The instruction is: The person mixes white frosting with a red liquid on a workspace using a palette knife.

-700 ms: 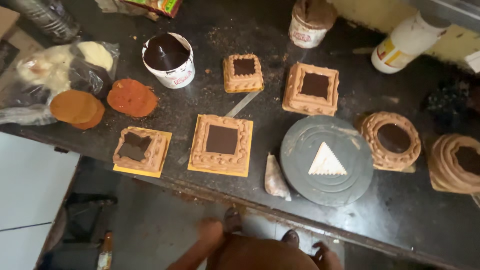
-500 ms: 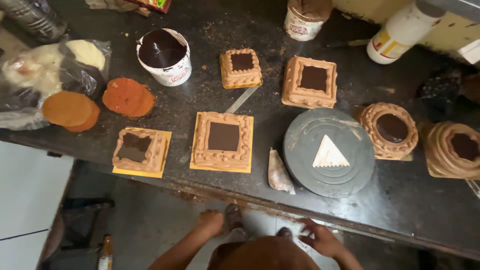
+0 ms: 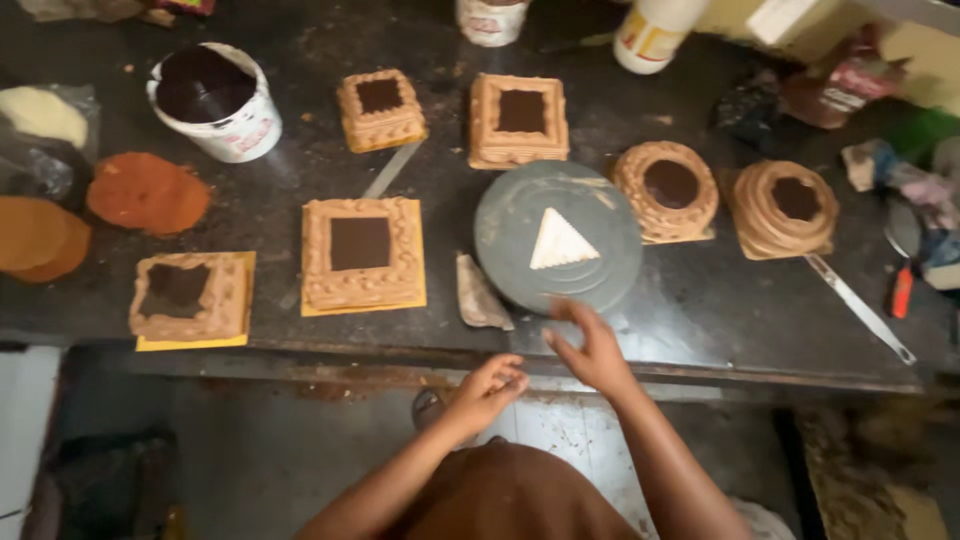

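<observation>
Both hands have risen to the counter's [image 3: 700,330] front edge: the open right hand [image 3: 592,352] reaches the turntable [image 3: 557,237], the left hand [image 3: 492,385] loosely curled, empty, just below.

Dark counter [image 3: 700,310], contents:
- Far left: white bucket [image 3: 215,100] of dark chocolate.
- Left: two orange-brown discs [image 3: 148,190], well apart from the bucket.
- Near left: two square cakes on yellow boards [image 3: 362,253].
- Far centre: two smaller square cakes [image 3: 520,118].
- Right: two round cakes [image 3: 785,205], side by side.
- Near right: long palette knife [image 3: 860,308], lying flat.
</observation>
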